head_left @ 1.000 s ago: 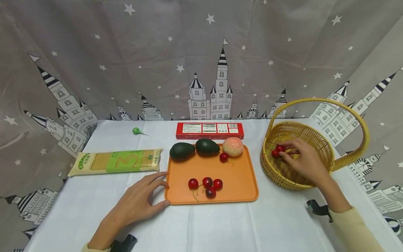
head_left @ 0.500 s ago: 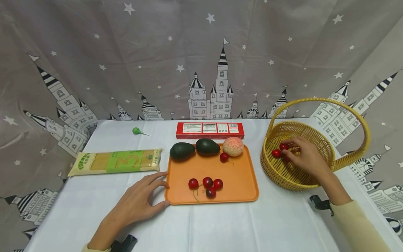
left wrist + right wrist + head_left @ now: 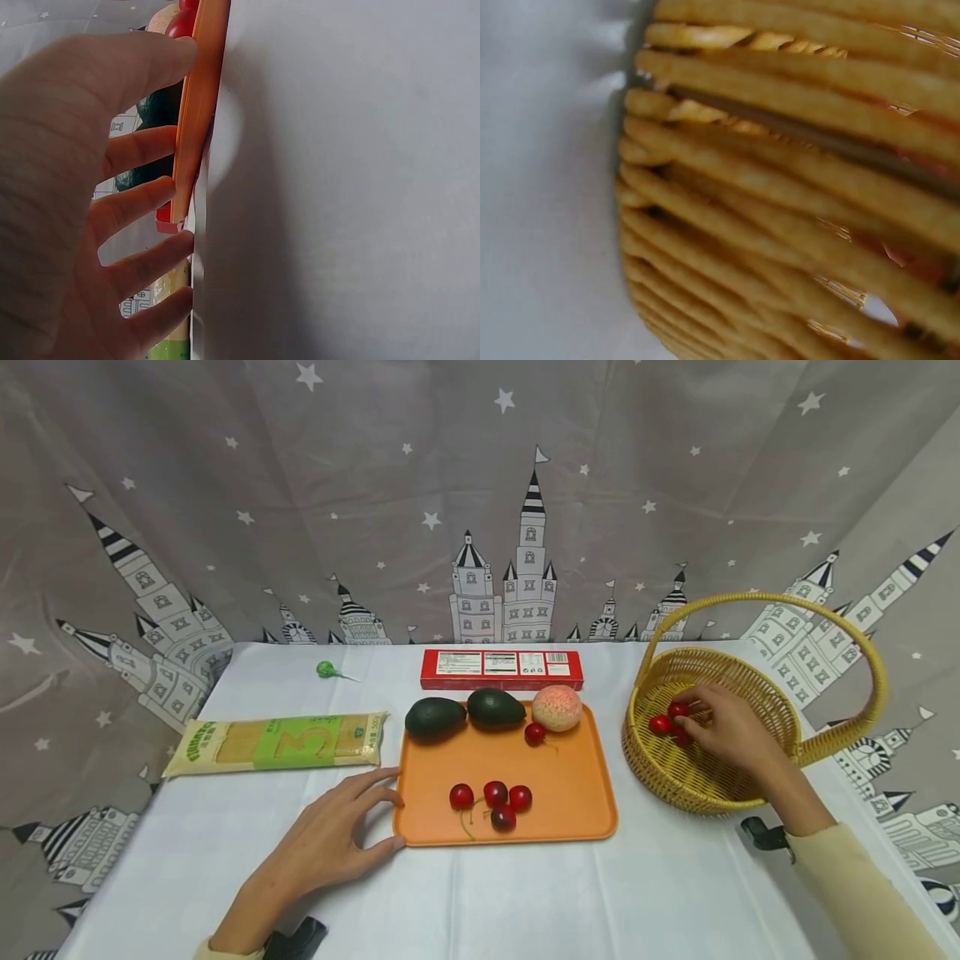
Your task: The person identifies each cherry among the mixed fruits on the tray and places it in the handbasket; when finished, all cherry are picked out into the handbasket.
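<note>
My left hand (image 3: 333,835) rests at the left edge of the orange tray (image 3: 570,793), thumb and fingertips touching the rim with the fingers spread. In the left wrist view the thumb lies along the tray's edge. Inside the yellow wicker basket (image 3: 660,785), my right hand (image 3: 723,727) pinches a red cherry (image 3: 677,708) between fingertips and thumb. Another cherry (image 3: 660,725) lies just left of it, and a third one is partly hidden below the thumb. Basket weave (image 3: 765,187) fills the right wrist view and hides the right hand's grip.
On the tray are several cherries (image 3: 503,817), two avocados (image 3: 495,708) and a peach-like round fruit (image 3: 557,707). Behind it lies a red box (image 3: 501,670). To the left are a pack of noodles (image 3: 300,743) and a green lollipop (image 3: 326,669). The basket's tall handle (image 3: 855,635) arches overhead.
My right hand has shifted slightly right inside the basket, moving one cherry away from its neighbour. A third cherry has come into sight under the thumb. My left hand stays at the tray.
</note>
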Demonstrator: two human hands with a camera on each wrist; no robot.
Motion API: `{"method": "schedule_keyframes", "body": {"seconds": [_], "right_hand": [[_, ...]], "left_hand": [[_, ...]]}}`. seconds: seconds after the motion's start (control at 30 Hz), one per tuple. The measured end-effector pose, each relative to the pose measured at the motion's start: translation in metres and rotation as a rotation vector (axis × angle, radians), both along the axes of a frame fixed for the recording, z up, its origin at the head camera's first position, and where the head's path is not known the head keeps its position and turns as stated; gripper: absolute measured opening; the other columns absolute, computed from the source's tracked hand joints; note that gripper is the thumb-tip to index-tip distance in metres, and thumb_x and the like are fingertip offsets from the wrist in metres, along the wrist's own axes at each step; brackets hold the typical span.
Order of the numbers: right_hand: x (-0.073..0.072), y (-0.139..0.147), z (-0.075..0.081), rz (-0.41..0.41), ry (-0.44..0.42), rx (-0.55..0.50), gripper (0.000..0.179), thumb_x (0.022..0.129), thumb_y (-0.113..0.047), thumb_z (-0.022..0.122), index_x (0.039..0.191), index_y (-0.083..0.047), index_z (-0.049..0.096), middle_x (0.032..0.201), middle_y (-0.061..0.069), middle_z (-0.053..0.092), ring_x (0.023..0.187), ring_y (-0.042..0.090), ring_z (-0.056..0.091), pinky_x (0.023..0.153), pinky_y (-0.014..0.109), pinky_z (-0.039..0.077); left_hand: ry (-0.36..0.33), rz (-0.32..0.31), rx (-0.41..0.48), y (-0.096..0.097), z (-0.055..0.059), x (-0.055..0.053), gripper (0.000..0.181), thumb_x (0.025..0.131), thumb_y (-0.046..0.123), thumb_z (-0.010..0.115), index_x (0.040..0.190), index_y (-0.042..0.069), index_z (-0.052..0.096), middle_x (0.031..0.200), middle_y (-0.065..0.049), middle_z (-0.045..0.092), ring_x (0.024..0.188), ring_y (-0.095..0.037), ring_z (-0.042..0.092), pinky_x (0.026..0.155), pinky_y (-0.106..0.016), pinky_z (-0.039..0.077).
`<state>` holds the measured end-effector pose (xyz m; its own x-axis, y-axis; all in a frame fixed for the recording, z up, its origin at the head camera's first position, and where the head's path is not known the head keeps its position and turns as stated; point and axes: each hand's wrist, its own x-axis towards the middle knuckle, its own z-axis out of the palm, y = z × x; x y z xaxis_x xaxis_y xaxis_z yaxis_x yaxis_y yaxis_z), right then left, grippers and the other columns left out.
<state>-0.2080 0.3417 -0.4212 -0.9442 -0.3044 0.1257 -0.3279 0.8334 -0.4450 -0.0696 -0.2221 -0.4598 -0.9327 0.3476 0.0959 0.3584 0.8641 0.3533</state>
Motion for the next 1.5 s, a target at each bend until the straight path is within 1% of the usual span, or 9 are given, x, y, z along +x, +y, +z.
{"method": "schedule_keyframes", "body": {"seconds": [0.2,0.43,0.53,0.7,0.87,1.07,1.23,1.37,1.5], "right_hand": [[-0.001,-0.002,0.000,-0.014,-0.049,0.022,0.032,0.100,-0.010,0.075,0.129,0.000,0.069,0.124,0.022,0.070,0.111,0.044,0.071,0.094,0.064,0.060],[-0.007,0.000,-0.001,0.000,-0.042,0.013,0.029,0.099,-0.007,0.075,0.126,0.002,0.071,0.119,0.024,0.073,0.108,0.046,0.073,0.091,0.064,0.061],[-0.011,0.001,-0.001,-0.009,-0.058,0.000,0.028,0.099,-0.007,0.074,0.125,0.002,0.071,0.118,0.024,0.074,0.108,0.047,0.073,0.091,0.063,0.061],[-0.014,0.003,0.000,-0.040,-0.100,-0.018,0.029,0.100,-0.011,0.075,0.126,-0.001,0.072,0.120,0.026,0.074,0.106,0.045,0.075,0.089,0.059,0.063],[-0.015,0.004,0.000,-0.051,-0.116,-0.023,0.030,0.101,-0.016,0.076,0.127,-0.001,0.071,0.122,0.026,0.073,0.106,0.044,0.075,0.087,0.056,0.064],[-0.016,0.005,0.000,-0.043,-0.128,-0.032,0.031,0.101,-0.015,0.075,0.127,0.001,0.070,0.124,0.028,0.072,0.109,0.048,0.074,0.087,0.058,0.064],[-0.017,0.005,0.001,-0.044,-0.142,-0.024,0.033,0.101,-0.016,0.074,0.129,0.001,0.069,0.125,0.029,0.072,0.110,0.048,0.073,0.089,0.059,0.063],[-0.015,0.004,0.002,-0.044,-0.109,-0.014,0.036,0.102,-0.020,0.074,0.130,0.002,0.068,0.125,0.030,0.072,0.112,0.049,0.072,0.093,0.063,0.061],[-0.010,0.001,0.009,-0.042,-0.008,-0.012,0.039,0.103,-0.023,0.074,0.132,0.002,0.068,0.127,0.028,0.072,0.114,0.050,0.070,0.093,0.067,0.059]], "left_hand": [[0.010,-0.008,0.002,-0.001,0.001,0.000,0.038,0.086,0.052,0.087,0.115,0.035,0.070,0.158,-0.001,0.058,0.142,-0.033,0.057,0.112,-0.062,0.051],[0.005,-0.008,0.013,0.000,0.001,-0.001,0.039,0.085,0.052,0.087,0.115,0.034,0.070,0.158,-0.001,0.057,0.143,-0.034,0.057,0.112,-0.063,0.051],[0.004,-0.008,0.013,0.000,0.001,0.000,0.039,0.085,0.052,0.088,0.115,0.033,0.070,0.158,-0.001,0.057,0.143,-0.034,0.057,0.112,-0.063,0.051],[0.003,-0.008,0.017,0.000,0.001,0.000,0.039,0.085,0.052,0.088,0.115,0.033,0.071,0.158,-0.001,0.057,0.143,-0.034,0.057,0.112,-0.063,0.051],[0.003,-0.010,0.017,0.000,0.001,0.000,0.039,0.086,0.051,0.087,0.116,0.034,0.070,0.158,-0.001,0.057,0.143,-0.034,0.057,0.112,-0.063,0.051],[0.008,-0.013,0.021,-0.001,0.001,0.000,0.039,0.085,0.051,0.088,0.116,0.033,0.070,0.158,-0.001,0.057,0.143,-0.034,0.057,0.112,-0.063,0.051],[0.014,-0.016,0.025,-0.001,0.001,0.000,0.039,0.085,0.050,0.088,0.115,0.033,0.070,0.158,-0.001,0.058,0.143,-0.033,0.057,0.111,-0.063,0.052],[0.022,-0.018,0.025,-0.001,0.001,0.000,0.039,0.085,0.049,0.088,0.115,0.033,0.071,0.157,-0.002,0.058,0.142,-0.034,0.058,0.110,-0.063,0.052],[0.018,-0.014,0.020,-0.001,0.001,0.000,0.039,0.085,0.050,0.088,0.115,0.033,0.071,0.158,-0.002,0.058,0.142,-0.034,0.057,0.111,-0.063,0.051]]}}
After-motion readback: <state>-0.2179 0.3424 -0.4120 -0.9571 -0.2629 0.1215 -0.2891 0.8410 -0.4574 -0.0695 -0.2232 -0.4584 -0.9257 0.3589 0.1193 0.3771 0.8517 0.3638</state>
